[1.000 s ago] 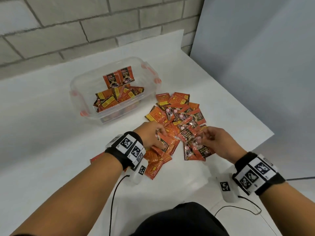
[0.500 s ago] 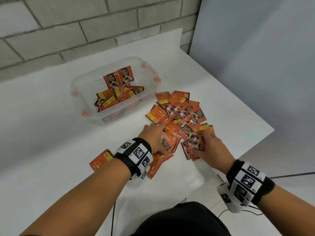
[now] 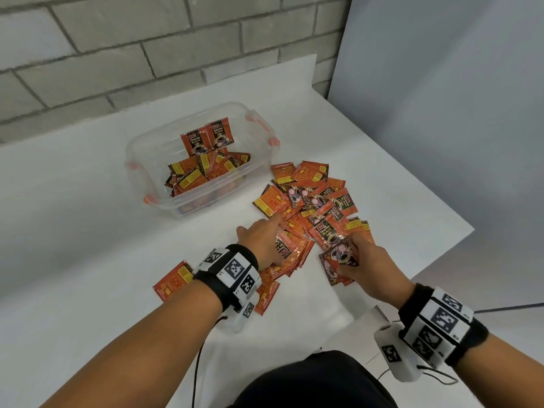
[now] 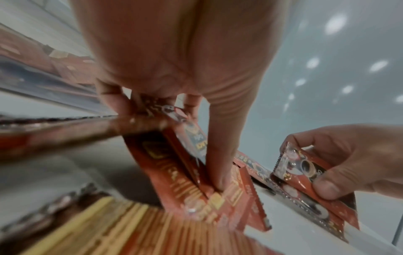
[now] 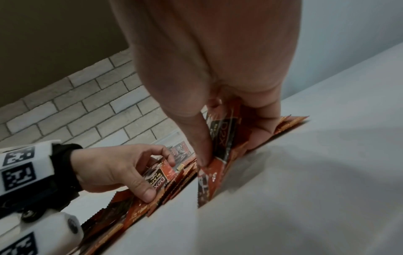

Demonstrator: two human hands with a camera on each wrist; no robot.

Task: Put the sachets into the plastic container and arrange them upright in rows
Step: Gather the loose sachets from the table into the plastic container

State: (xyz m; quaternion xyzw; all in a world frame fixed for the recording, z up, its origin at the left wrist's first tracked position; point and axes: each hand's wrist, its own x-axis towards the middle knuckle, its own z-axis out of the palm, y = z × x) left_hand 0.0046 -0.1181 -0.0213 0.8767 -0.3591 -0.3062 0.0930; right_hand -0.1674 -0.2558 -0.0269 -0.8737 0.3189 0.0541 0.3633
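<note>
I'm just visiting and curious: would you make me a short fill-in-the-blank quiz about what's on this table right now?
1. Two sachets stand upright against the container's ____ wall.
2. One stray sachet lies on the table beside the ____ wrist.
3. The right hand holds a ____.
4. The wall behind the table is made of ____.

Missing words: far; left; sachet; brick

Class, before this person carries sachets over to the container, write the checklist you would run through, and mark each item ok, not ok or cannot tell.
1. Right hand grips sachets: ok.
2. Left hand grips sachets: ok.
3. Container open, no lid on it: ok.
4. Sachets inside all upright in rows: not ok; two upright sachets stand at the back, the rest lie loose.
5. Sachet pile on the table cleared: not ok.
6. Number of sachets in each hand: cannot tell.
</note>
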